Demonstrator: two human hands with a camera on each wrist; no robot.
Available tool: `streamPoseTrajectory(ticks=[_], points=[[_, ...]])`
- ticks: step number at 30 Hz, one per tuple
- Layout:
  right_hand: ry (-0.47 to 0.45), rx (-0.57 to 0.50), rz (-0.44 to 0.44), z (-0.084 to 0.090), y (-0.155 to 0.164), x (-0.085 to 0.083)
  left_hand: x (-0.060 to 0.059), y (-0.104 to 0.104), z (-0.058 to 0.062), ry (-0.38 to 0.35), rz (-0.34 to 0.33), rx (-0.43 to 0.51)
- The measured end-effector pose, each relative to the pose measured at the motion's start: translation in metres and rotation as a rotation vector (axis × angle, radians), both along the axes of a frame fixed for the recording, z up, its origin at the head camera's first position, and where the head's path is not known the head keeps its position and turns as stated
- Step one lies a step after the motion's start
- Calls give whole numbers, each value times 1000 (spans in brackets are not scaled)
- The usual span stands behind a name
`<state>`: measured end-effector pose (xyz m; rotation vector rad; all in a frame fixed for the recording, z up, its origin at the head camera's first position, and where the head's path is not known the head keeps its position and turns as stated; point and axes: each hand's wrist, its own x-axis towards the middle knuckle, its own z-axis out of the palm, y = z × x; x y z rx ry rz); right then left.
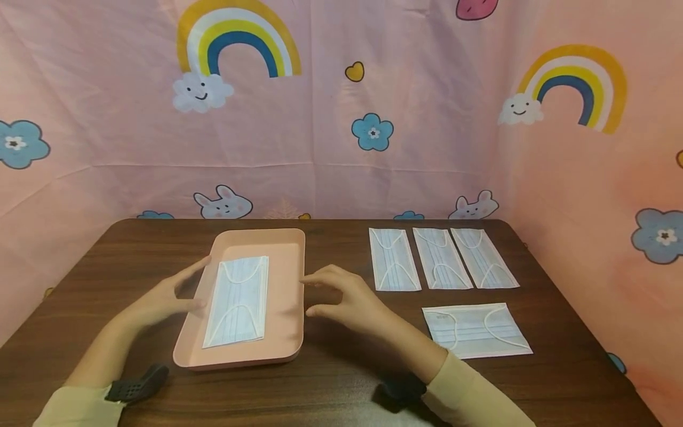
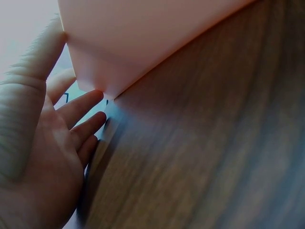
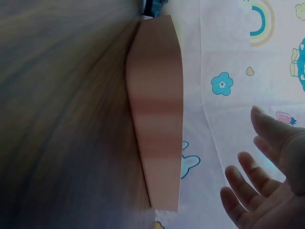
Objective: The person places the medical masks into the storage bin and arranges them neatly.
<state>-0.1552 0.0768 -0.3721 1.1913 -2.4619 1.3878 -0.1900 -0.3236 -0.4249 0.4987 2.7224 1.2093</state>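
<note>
**My two hands beside the pink tray with one mask inside**

My left hand [image 1: 168,296] is at the 9 o'clock side of the pink tray [image 1: 288,249], fingers straight and relaxed, holding nothing. In the left wrist view the fingertips are very near the tray wall; I cannot tell if they touch it. My right hand [image 1: 341,296] is at the 3 o'clock side of the tray, also released, with the fingers loosely spread just beside the rim. One face mask [image 1: 238,301] lies flat in the tray, its ear loops on top, the long side running from 12 to 6 o'clock.

On the dark wooden surface [image 1: 341,379], at 3 o'clock from the tray, three more masks [image 1: 441,258] lie in a row, close together, and a fourth single mask [image 1: 476,330] lies crosswise toward 5 o'clock.

What could go wrong, in my judgement: the tray is light and the surface looks smooth, so a push from one hand only may slide or turn it. The mask is thin and loose, so if the tray is tilted or moved quickly it may slip to one end or fold. My right sleeve [image 1: 469,391] is near the single mask and could drag it.

I can read no brand, label or writing on the masks or the tray.
</note>
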Motion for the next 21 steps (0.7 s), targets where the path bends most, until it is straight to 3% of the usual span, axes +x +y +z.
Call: streamPoseTrajectory(ticks=[21], points=[[33,8,131,-18,111,23,3,1,2,3,-2,28]])
